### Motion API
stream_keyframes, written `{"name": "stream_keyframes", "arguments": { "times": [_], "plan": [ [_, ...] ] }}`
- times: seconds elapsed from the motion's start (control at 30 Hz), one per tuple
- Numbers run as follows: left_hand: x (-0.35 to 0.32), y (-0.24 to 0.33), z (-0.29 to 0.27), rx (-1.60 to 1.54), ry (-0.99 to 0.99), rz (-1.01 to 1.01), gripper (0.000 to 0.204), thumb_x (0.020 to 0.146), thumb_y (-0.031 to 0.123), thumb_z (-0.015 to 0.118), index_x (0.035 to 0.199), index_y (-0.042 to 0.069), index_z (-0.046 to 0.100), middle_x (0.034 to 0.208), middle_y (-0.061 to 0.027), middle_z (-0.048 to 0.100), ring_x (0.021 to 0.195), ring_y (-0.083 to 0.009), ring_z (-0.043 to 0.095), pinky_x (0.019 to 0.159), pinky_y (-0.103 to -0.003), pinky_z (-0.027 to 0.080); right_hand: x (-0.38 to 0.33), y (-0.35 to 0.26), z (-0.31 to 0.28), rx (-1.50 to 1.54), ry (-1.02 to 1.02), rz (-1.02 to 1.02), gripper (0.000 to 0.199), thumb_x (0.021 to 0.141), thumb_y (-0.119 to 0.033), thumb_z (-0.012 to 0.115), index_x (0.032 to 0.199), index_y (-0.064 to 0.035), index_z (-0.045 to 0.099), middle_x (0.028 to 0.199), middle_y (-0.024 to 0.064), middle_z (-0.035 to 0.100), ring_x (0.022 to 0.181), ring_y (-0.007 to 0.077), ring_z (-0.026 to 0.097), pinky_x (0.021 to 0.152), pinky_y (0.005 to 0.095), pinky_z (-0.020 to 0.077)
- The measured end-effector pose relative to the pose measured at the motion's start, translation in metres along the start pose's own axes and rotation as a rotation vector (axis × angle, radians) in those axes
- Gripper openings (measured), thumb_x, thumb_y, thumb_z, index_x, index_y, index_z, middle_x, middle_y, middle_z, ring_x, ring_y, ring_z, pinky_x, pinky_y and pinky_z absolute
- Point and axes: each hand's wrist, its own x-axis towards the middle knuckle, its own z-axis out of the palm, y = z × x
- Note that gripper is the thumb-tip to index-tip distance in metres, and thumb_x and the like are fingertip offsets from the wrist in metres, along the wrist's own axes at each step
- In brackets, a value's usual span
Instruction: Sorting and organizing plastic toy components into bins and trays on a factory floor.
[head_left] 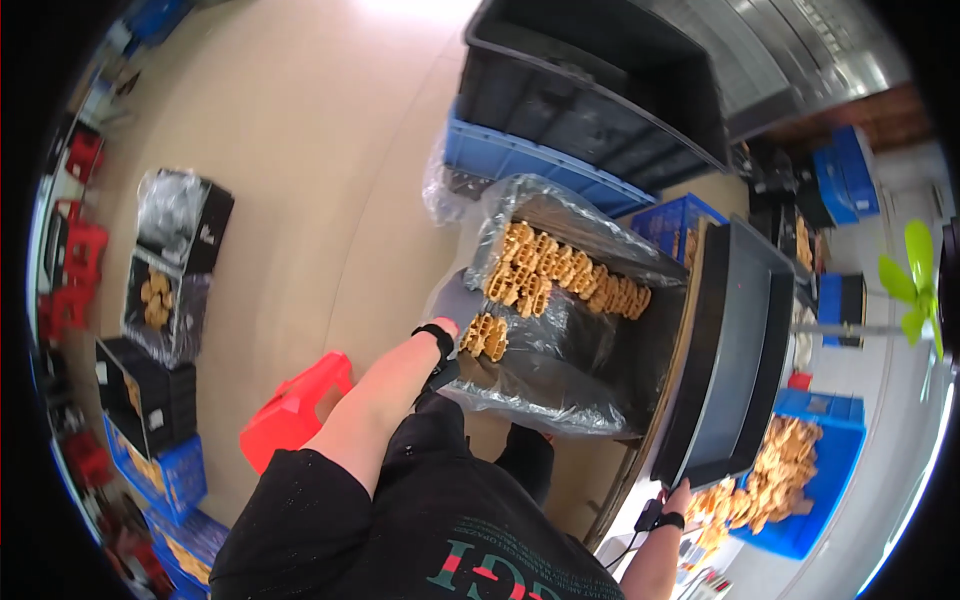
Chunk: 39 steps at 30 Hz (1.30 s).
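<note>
The left hand (462,330) reaches into the plastic-lined black crate (600,340), fingers closed around a cluster of tan parts (486,338). The right hand (680,492) grips the lower edge of a tilted black tray (735,360).

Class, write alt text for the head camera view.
A person's left hand reaches into a plastic-lined black crate of tan parts, while the right hand grips a tilted black tray. A red stool stands nearby.

Bright, even light with glare on the floor (400,15) at top; fisheye edges bend and darken.
</note>
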Motion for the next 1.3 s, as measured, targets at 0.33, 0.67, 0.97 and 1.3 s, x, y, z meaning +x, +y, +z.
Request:
{"name": "stream_keyframes", "arguments": {
  "times": [0.33, 0.67, 0.97, 1.3],
  "plan": [
    [-0.017, 0.015, -0.009, -0.099, 0.079, -0.054, 0.046, 0.079, 0.015, 0.054, 0.124, 0.007, 0.055, 0.114, -0.0233, 0.061, 0.112, -0.0357, 0.056, 0.094, -0.04, 0.043, 0.025, -0.006, -0.005, -0.026, -0.083, -0.068, 0.03, 0.087, -0.032, 0.048, 0.086, -0.003, 0.055, 0.065, 0.0089, 0.058, 0.048, 0.0207, 0.056, 0.036, 0.0327, 0.0401],
    [-0.006, -0.003, 0.001, -0.026, 0.068, 0.018, 0.042, 0.078, 0.023, 0.061, 0.116, 0.005, 0.056, 0.108, -0.0226, 0.063, 0.105, -0.0376, 0.059, 0.089, -0.043, 0.047, -0.005, -0.01, -0.006, -0.039, -0.008, 0.013, 0.033, 0.083, -0.039, 0.054, 0.098, -0.0092, 0.056, 0.08, 0.0055, 0.057, 0.065, 0.0201, 0.055, 0.052, 0.0319, 0.0467],
    [0.009, -0.016, -0.001, 0.023, 0.024, 0.022, 0.045, 0.076, 0.014, 0.061, 0.119, 0.003, 0.055, 0.098, -0.0133, 0.067, 0.09, -0.0232, 0.064, 0.08, -0.034, 0.049, 0.039, 0.0, -0.016, 0.016, 0.088, 0.004, 0.053, 0.088, -0.038, 0.056, 0.132, -0.0125, 0.042, 0.12, 0.0113, 0.052, 0.092, 0.0249, 0.059, 0.054, 0.0342, 0.0552],
    [0.018, -0.025, -0.005, -0.04, -0.018, 0.029, 0.044, 0.076, 0.015, 0.063, 0.117, 0.001, 0.056, 0.101, -0.0116, 0.066, 0.092, -0.0216, 0.063, 0.081, -0.033, 0.048, 0.051, 0.011, -0.016, -0.268, 0.306, -0.105, 0.057, 0.086, -0.04, 0.055, 0.133, -0.0091, 0.045, 0.12, 0.0114, 0.054, 0.102, 0.0258, 0.056, 0.076, 0.0404, 0.0525]
  ]
}}
